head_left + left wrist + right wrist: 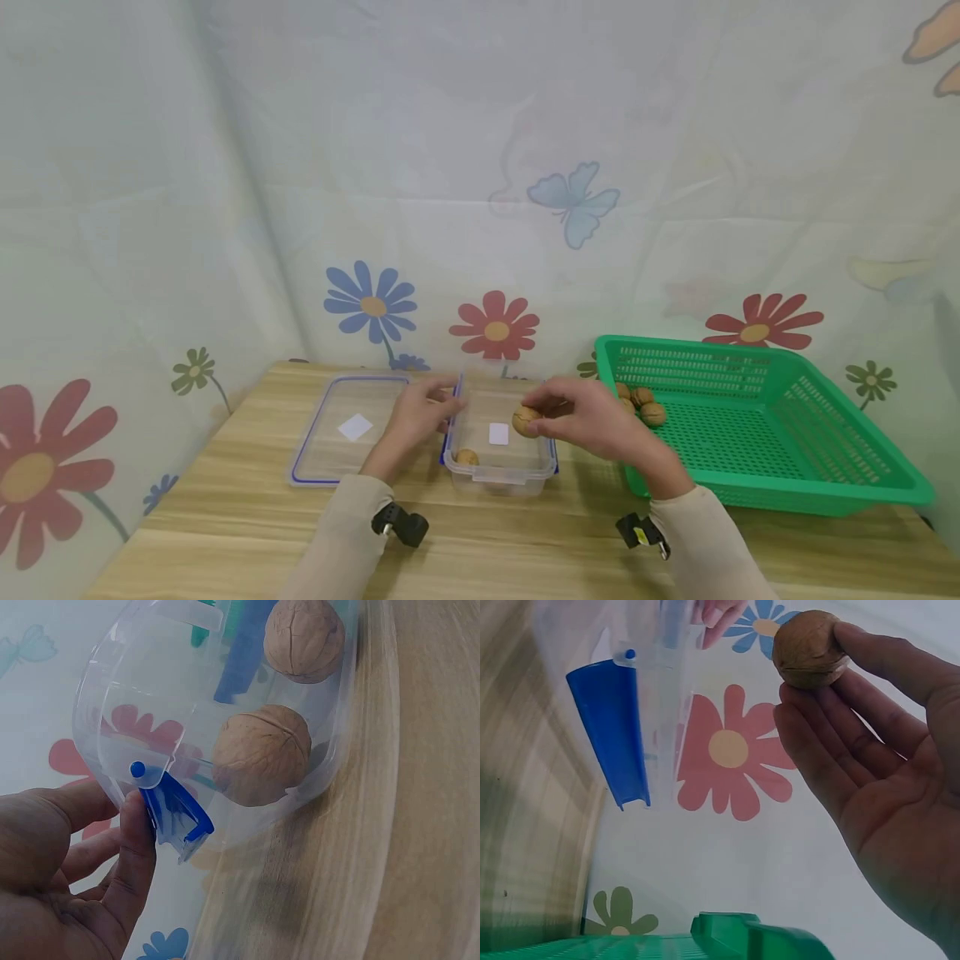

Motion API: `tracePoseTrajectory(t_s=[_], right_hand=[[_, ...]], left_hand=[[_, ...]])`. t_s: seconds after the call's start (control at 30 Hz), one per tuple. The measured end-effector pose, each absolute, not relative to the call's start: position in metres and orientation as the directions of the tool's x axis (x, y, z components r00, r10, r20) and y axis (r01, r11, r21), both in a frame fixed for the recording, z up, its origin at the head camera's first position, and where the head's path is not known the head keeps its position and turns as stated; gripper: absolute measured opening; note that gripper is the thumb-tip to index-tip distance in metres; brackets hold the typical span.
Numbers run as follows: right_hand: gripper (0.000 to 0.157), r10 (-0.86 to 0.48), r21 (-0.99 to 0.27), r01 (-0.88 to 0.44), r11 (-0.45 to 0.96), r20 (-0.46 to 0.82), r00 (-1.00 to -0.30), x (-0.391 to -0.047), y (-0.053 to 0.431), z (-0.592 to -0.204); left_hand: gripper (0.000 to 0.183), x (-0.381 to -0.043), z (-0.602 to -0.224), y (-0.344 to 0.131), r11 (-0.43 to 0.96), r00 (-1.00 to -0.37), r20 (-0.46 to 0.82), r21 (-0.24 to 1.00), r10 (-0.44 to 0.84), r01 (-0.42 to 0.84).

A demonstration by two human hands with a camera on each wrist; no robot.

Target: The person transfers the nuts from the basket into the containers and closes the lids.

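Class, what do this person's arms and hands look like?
Left sleeve and right sleeve are plain pale beige. Left wrist camera and right wrist camera are black and blocky, the latter with a yellow patch. Left hand and right hand are gloveless.

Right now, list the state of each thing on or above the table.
Clear plastic container: upright, lid off
Blue-edged lid: lying flat
Blue latches: unfastened
Raised walnut: pinched in the right hand
Left hand: touching the container's left side
Walnut in the container: at near left corner
Green basket: upright, uncovered
Walnuts in the basket: gathered at its left end
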State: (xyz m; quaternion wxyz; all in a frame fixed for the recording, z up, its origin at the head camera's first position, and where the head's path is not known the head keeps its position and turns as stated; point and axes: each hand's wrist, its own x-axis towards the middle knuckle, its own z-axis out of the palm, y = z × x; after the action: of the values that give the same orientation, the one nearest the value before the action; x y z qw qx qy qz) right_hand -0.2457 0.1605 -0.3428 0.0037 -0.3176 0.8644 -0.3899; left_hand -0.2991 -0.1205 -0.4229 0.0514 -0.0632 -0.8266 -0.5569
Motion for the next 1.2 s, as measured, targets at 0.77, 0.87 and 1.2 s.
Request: tracePoseTrajectory(t_s=[0.77, 0.87, 1.2], right_hand=[[0.016, -0.666, -0.560, -0.613, 0.557, 0.140, -0.733, -0.252, 0.140, -0.365], [0.014, -0.679, -0.529, -0.637, 0.560, 0.146, -0.719, -0.251, 0.138, -0.365], [0.012, -0.744, -0.431, -0.708, 0.560, 0.115, -0.658, -0.250, 0.136, -0.365]], left_hand=[[0.045, -0.299, -0.421, -0.122, 0.355, -0.989, 0.140, 0.923, 0.052, 0.150], [0.044, -0.299, -0.420, -0.122, 0.353, -0.989, 0.139, 0.924, 0.049, 0.148], [0.044, -0.299, -0.421, -0.121, 0.371, -0.989, 0.140, 0.916, 0.051, 0.149]])
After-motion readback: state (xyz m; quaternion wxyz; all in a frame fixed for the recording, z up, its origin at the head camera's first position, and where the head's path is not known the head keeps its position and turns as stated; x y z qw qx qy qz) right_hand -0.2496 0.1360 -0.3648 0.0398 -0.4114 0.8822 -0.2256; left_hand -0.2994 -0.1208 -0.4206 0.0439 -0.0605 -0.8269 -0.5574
